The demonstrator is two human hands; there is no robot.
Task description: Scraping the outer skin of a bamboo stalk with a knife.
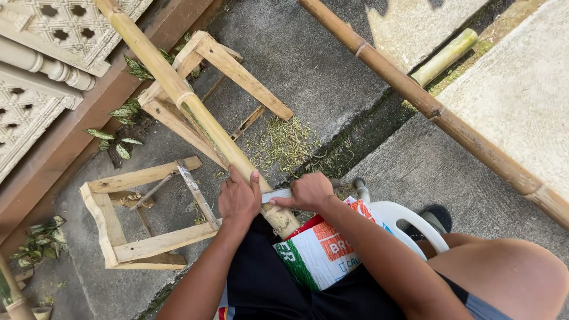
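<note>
Bracing the bamboo pole [201,118] across the wooden frame [195,77] and your lap, you steady it with your left hand [238,198] wrapped around it while your right hand [308,191] clamps the blade [276,195] against it.

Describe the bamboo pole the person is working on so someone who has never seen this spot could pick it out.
Start at the wooden stand by the wall, upper left. The bamboo pole lying across it slopes down into the person's lap, where the left hand and right hand press a blade against it. Unlike the darker pole on the right, it is pale yellow and hand-held.
</note>
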